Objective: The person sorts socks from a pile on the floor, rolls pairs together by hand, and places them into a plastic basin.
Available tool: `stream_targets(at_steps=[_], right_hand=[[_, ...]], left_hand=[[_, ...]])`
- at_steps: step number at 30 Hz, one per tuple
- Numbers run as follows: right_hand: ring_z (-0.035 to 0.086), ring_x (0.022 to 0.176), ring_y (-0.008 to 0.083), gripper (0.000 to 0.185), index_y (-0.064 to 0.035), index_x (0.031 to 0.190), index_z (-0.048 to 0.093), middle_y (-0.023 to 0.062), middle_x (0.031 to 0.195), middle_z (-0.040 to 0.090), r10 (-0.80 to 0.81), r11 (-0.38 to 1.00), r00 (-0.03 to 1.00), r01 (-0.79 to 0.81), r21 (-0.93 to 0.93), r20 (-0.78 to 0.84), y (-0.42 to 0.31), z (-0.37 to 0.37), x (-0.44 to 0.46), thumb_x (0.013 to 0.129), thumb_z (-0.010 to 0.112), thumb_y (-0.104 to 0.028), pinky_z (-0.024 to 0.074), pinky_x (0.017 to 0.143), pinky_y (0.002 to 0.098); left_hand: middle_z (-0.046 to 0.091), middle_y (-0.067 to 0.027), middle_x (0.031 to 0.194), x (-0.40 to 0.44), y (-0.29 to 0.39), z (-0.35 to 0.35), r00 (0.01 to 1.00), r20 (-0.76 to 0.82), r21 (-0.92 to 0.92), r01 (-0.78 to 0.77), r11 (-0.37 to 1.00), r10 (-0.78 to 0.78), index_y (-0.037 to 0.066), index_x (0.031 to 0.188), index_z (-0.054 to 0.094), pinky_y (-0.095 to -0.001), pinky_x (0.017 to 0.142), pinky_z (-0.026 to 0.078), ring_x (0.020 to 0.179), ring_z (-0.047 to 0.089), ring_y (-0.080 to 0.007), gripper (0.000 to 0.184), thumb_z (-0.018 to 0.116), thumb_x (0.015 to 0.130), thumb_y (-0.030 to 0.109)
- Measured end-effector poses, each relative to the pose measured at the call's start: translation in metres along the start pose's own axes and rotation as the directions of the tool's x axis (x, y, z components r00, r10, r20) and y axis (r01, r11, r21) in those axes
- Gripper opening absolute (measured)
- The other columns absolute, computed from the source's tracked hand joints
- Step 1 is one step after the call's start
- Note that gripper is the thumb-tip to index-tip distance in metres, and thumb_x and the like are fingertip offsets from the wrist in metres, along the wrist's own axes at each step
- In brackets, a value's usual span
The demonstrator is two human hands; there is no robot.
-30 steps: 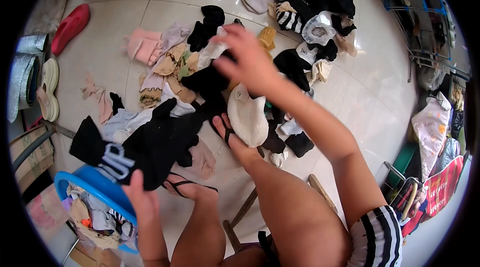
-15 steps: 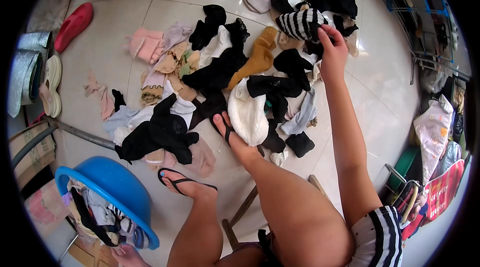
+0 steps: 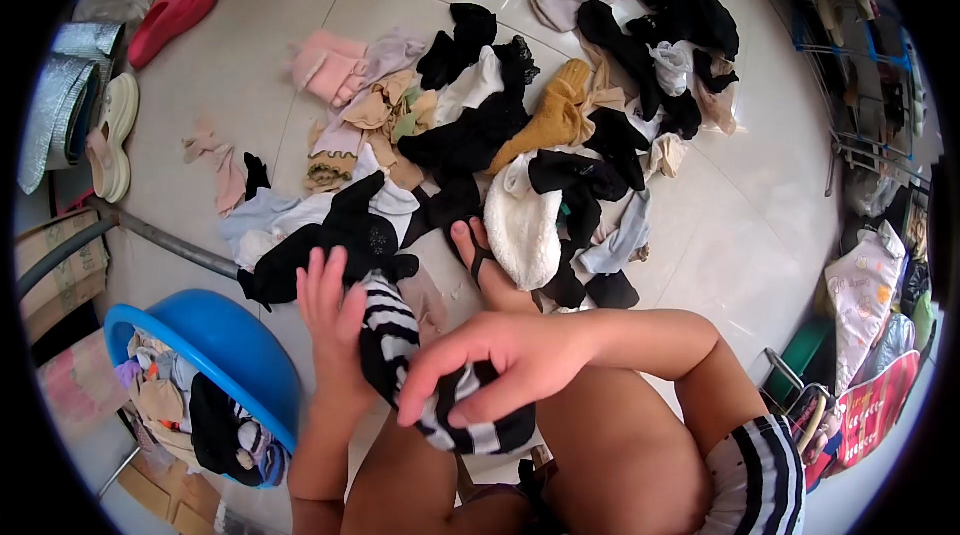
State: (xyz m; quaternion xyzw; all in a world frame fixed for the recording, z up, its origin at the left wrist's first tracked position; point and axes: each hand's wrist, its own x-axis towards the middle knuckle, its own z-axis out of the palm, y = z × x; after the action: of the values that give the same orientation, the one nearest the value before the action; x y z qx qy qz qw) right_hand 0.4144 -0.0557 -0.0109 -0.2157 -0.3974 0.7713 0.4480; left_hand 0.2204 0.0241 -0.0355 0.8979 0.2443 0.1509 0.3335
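Observation:
A black-and-white striped sock [image 3: 392, 330] is between my two hands, above my lap. My right hand [image 3: 515, 360] curls over its lower part, thumb and forefinger bent round the fabric; the other fingers are partly hidden. My left hand [image 3: 335, 335] is upright beside the sock's left edge, fingers stretched out, with its thumb side against the fabric. Past my hands, a loose heap of socks covers the floor: a black sock [image 3: 335, 235], a fluffy white sock [image 3: 525, 225] and a mustard sock [image 3: 550, 115] among them.
At lower left, a blue basin [image 3: 235, 335] leans on its side with mixed clothes inside. Pink shoes [image 3: 175, 15] and a pale clog [image 3: 118, 135] stand at the left. A curved metal bar [image 3: 175, 260] runs near the basin. Racks [image 3: 880, 145] and bags line the right side.
My right hand has brought the striped sock from the far right of the heap back to my lap. My left hand has come up from beside the basin to the sock.

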Motion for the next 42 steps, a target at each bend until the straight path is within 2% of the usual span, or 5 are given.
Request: stream_targets(at_steps=[14,18,22,30,42], right_hand=[[0.047,0.110,0.0303,0.039,-0.0069,0.105,0.060,0.0171,0.121,0.048,-0.448,0.431,0.010,-0.873,-0.226,-0.894,0.060,-0.288,-0.220,0.071,0.057,-0.025,0.0378,0.090,0.0328],[0.052,0.069,0.0091,0.021,-0.0045,0.095,0.063,0.0009,0.077,0.060,-0.258,0.963,-0.109,0.055,-0.265,-0.960,0.015,-0.220,-0.162,0.082,0.053,-0.016,0.0403,0.061,0.0204],[0.056,0.079,0.0150,0.030,-0.0049,0.113,0.052,0.0042,0.095,0.058,-0.070,0.731,0.294,0.665,0.151,-0.953,0.001,-0.146,-0.115,0.083,0.052,-0.012,0.0463,0.068,0.0254],[0.050,0.095,0.0139,0.061,-0.0122,0.129,0.028,0.0047,0.109,0.048,-0.017,0.999,0.888,-0.006,-0.049,-0.459,0.022,-0.026,-0.030,0.076,0.058,-0.007,0.0445,0.079,0.0315],[0.047,0.065,0.0036,0.033,-0.0047,0.111,0.048,0.0002,0.092,0.054,0.133,0.942,0.634,-0.320,-0.102,-0.762,0.038,-0.057,-0.065,0.079,0.055,-0.004,0.0407,0.060,0.0182]], left_hand=[[0.047,-0.0148,0.116,-0.341,-0.095,-0.230,-0.219,-0.665,-0.691,0.543,0.477,-0.714,-0.005,0.121,0.038,-0.0326,0.084,0.041,0.101,0.049,-0.0224,0.056,0.064,0.075,0.013],[0.032,-0.0190,0.131,-0.156,0.003,-0.107,0.488,-0.872,0.363,0.685,0.631,-0.027,-0.005,0.127,0.030,-0.0388,0.096,0.034,0.116,0.040,-0.0288,0.059,0.058,0.078,0.009],[0.037,-0.0204,0.128,-0.112,0.020,-0.048,0.933,-0.132,0.336,0.361,0.870,-0.336,0.000,0.127,0.034,-0.0402,0.098,0.031,0.118,0.038,-0.0287,0.059,0.058,0.073,0.002],[0.045,-0.0137,0.122,-0.034,0.019,0.033,0.884,0.432,-0.864,0.463,0.200,-0.181,0.000,0.127,0.033,-0.0343,0.095,0.034,0.115,0.043,-0.0235,0.051,0.055,0.082,0.012],[0.050,-0.0149,0.116,-0.023,0.018,0.031,0.530,0.432,-0.858,0.490,-0.152,-0.729,-0.001,0.124,0.035,-0.0366,0.094,0.038,0.107,0.049,-0.0235,0.044,0.045,0.081,0.002]])
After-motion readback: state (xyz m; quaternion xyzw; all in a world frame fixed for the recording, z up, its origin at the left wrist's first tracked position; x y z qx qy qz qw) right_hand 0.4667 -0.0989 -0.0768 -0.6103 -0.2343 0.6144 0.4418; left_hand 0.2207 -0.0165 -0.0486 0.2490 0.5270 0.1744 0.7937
